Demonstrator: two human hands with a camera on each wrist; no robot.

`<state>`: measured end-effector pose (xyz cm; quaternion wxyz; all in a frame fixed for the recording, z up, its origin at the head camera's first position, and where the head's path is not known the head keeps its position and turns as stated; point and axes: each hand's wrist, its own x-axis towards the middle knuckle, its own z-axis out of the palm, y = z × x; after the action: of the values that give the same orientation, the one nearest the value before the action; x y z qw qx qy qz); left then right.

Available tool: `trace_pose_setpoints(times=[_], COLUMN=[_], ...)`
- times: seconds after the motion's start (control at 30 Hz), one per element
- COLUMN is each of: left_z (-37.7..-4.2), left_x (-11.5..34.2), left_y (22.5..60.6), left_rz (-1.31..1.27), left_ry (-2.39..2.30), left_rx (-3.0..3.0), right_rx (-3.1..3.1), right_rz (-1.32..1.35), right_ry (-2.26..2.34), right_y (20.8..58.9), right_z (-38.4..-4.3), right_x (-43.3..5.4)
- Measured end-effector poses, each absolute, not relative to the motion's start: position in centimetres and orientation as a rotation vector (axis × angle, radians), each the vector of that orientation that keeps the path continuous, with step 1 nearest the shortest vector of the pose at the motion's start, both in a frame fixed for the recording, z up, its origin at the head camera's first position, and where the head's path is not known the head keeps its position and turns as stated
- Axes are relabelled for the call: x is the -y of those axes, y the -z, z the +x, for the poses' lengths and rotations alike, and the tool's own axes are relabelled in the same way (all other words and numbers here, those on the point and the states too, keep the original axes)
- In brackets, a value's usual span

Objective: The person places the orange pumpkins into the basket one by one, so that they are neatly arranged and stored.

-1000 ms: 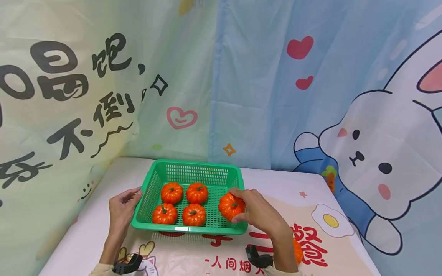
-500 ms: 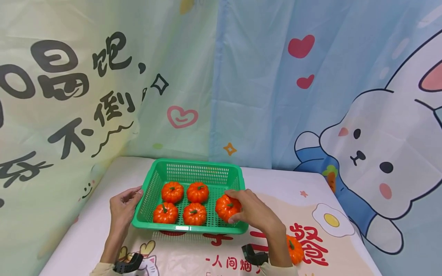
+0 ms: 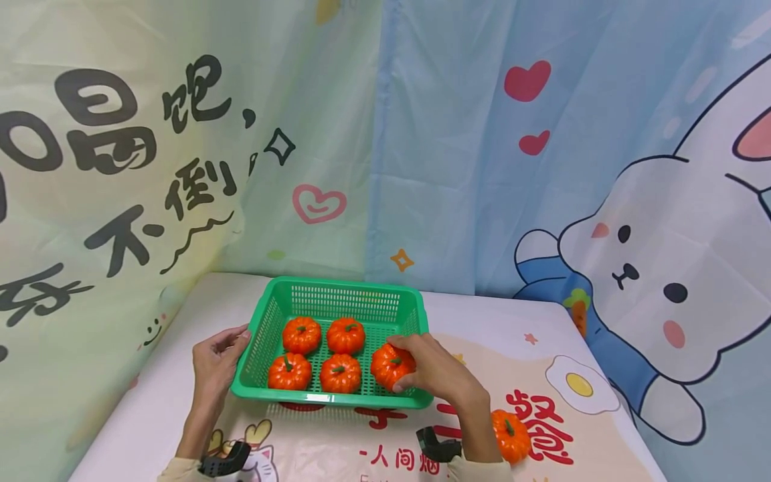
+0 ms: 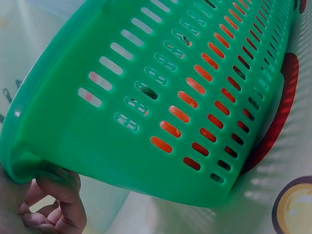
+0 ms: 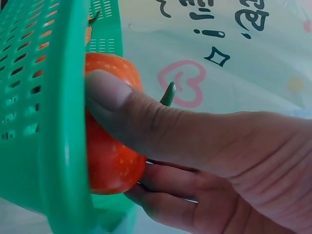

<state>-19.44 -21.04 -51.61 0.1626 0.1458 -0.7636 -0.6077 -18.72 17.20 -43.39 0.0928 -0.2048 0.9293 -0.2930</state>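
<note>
A green plastic basket (image 3: 337,402) with slotted walls stands on the table. My left hand (image 3: 215,361) grips its left rim; in the left wrist view the curled fingers (image 4: 61,200) show under the rim. With thumb and fingers spread round it, my right hand (image 3: 435,368) holds an orange toy pumpkin (image 3: 391,369) inside the basket's right part. The right wrist view shows the thumb across that pumpkin (image 5: 114,165), its green stem sticking out past the thumb. Several like pumpkins (image 3: 302,335) sit in two rows in the left and middle of the basket.
Another orange pumpkin (image 3: 510,436) lies on the printed tablecloth (image 3: 482,318), beside my right forearm. Behind the table hangs a curtain (image 3: 434,167) with cartoon prints.
My right hand has moved left with its pumpkin, closer to the others in the basket. The pumpkin beside my right forearm shows more fully. The left hand keeps its place on the rim.
</note>
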Motion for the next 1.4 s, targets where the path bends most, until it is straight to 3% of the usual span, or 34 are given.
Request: trace_pose_setpoints(times=[0.57,1.4], left_z=[-19.5,-19.5], left_x=[21.2,21.1], left_y=[51.9,51.7], left_rz=[0.415,0.403], left_ry=[1.717,1.742], left_rx=[2.181,2.177], right_rx=[-2.754,-2.729], right_rz=[-0.719,-0.674], right_ry=[0.823,0.780], right_y=[44.7,46.1], right_z=[-19.7,-20.5], right_x=[-16.5,-15.6])
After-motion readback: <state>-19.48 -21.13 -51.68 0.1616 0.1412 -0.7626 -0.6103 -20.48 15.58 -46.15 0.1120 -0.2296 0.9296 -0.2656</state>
